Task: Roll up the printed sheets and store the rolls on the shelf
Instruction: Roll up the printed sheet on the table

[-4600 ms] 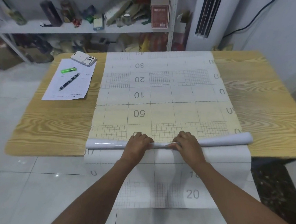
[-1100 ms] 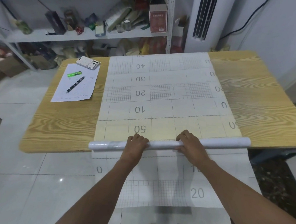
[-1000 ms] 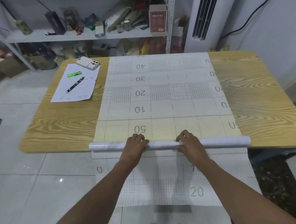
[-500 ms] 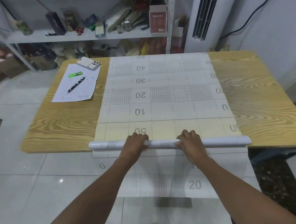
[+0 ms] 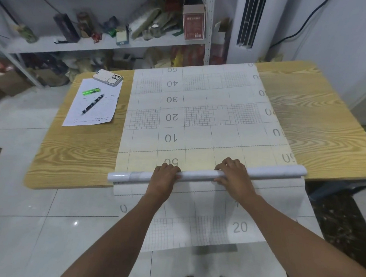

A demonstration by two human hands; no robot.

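Left hand, right hand: fingers curled over one roll; one printed sheet, one pen.

Hanging end of white gridded printed sheet drawn higher; "20" mark nearer glossy white paper roll. Fingertips of left hand now overlap "50" mark.

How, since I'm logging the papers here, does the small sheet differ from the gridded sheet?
The gridded sheet is larger, hanging off the table; the small sheet lies wholly on it. The gridded sheet shows grids and big numbers; the small sheet, sparse print. The gridded sheet is partly wound into a roll gripped by the left hand and right hand; the small sheet lies flat under a pen and lighter. Both are pale paper.
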